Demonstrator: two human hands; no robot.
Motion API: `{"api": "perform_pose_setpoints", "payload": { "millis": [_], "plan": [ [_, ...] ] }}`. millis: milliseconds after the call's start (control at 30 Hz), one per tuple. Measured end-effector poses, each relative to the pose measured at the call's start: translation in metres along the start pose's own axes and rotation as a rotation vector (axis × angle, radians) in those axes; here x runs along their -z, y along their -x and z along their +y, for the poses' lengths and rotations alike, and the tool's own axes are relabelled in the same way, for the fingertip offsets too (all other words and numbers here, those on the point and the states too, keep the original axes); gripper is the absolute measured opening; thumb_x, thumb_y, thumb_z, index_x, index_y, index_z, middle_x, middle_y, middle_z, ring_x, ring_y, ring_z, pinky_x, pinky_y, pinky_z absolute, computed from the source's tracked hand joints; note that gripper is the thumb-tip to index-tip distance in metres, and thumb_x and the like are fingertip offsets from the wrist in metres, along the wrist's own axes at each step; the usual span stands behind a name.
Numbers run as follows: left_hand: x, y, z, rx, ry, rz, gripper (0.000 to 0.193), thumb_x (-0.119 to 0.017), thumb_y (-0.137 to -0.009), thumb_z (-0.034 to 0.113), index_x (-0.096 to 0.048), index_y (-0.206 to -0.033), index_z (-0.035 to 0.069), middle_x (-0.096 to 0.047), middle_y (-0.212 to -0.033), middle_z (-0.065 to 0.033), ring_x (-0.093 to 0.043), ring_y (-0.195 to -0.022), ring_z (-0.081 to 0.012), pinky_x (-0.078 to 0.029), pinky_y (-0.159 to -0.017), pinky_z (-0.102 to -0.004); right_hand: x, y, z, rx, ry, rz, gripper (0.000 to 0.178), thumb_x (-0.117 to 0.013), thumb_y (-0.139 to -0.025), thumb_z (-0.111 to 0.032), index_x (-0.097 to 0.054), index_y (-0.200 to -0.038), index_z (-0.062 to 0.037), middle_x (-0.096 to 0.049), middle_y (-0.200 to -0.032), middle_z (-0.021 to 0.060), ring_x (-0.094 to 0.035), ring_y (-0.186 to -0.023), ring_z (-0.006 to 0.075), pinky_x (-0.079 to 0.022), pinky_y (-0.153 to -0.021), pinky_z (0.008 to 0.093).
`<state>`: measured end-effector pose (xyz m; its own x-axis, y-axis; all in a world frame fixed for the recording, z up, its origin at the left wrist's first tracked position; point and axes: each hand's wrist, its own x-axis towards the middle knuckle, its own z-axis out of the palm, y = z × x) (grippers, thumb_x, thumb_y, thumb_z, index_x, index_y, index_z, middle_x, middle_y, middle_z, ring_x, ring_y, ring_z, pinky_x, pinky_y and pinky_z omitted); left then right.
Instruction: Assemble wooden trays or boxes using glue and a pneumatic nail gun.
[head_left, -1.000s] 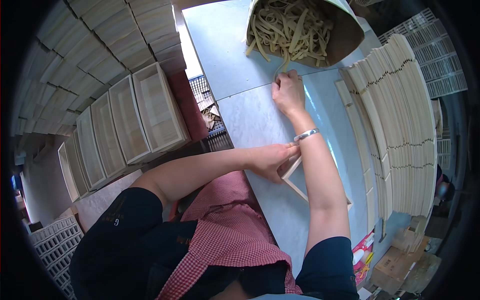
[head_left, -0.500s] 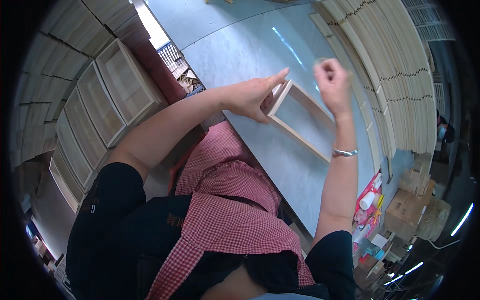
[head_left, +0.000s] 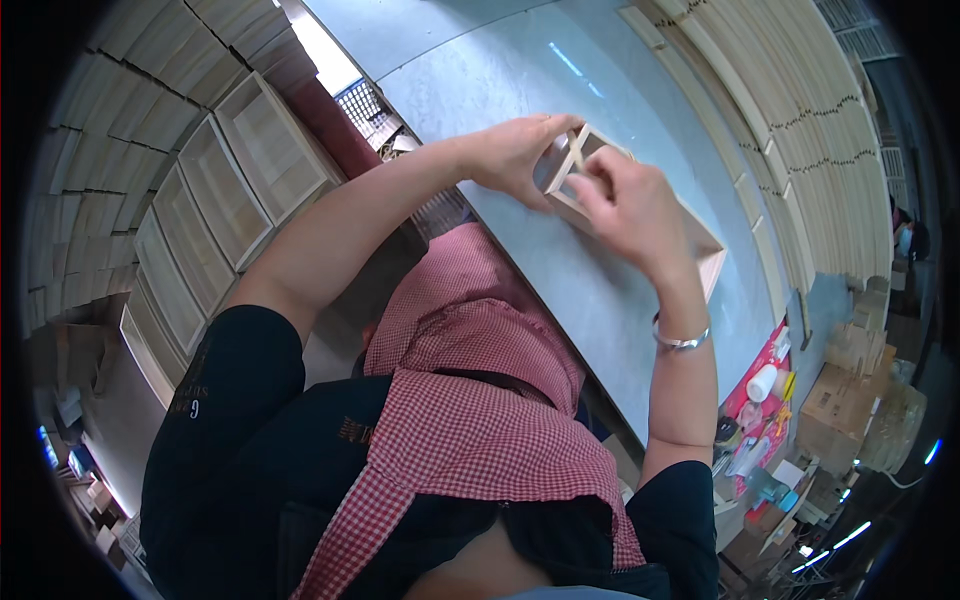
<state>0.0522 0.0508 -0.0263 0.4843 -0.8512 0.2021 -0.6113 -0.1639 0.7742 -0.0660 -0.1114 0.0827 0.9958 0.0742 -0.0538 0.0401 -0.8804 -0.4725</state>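
Observation:
A pale rectangular wooden frame (head_left: 711,265) with upright sides stands on the grey table (head_left: 620,350). My left hand (head_left: 515,160) grips its far left end, thumb and fingers spread around the end piece. Over that same end my right hand (head_left: 632,205) is curled, fingertips close together inside the frame. A short, thin pale strip (head_left: 577,150) shows between the fingertips and the end piece. Whether the fingers hold this strip is hard to make out, since they are blurred and hide it partly. My right hand also covers much of the frame's middle.
Pale wooden boards (head_left: 800,130) are stacked along the table's right side. At left, several wooden drawer-like boxes (head_left: 270,150) stand beside piled boards. A pink cloth (head_left: 770,400) with a white bottle (head_left: 763,382) lies at the right edge, near cardboard boxes (head_left: 840,400).
My right hand has come down and left from above the table to the frame's left end. The frame has swung slightly, and my left hand stays on its end.

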Motion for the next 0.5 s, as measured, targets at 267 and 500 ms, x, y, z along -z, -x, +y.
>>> {"api": "perform_pose_setpoints", "payload": {
  "millis": [267, 500],
  "plan": [
    [0.0, -0.002, -0.003, 0.013, -0.109, 0.015, 0.098, -0.088, -0.055, 0.026, -0.042, -0.138, 0.002, -0.063, -0.112, -0.018, -0.058, -0.103, -0.0333, -0.049, -0.092, -0.0439, -0.062, 0.039, -0.021, 0.211, 0.021, 0.258, 0.009, -0.064, -0.087, -0.012, -0.061, -0.091, -0.0045, -0.064, -0.074, 0.0087, -0.06, -0.065, 0.0281, -0.048, -0.065, 0.0388],
    [-0.013, -0.013, -0.005, -0.046, -0.176, 0.017, 0.099, -0.088, -0.056, 0.026, -0.041, -0.14, 0.005, -0.06, -0.116, -0.0175, -0.057, -0.104, -0.0338, -0.049, -0.093, -0.0438, -0.072, 0.048, -0.003, 0.236, 0.171, 0.198, 0.01, -0.062, -0.087, -0.007, -0.064, -0.096, -0.0039, -0.067, -0.079, 0.0081, -0.062, -0.071, 0.0263, -0.049, -0.072, 0.0366]
  ]
}}
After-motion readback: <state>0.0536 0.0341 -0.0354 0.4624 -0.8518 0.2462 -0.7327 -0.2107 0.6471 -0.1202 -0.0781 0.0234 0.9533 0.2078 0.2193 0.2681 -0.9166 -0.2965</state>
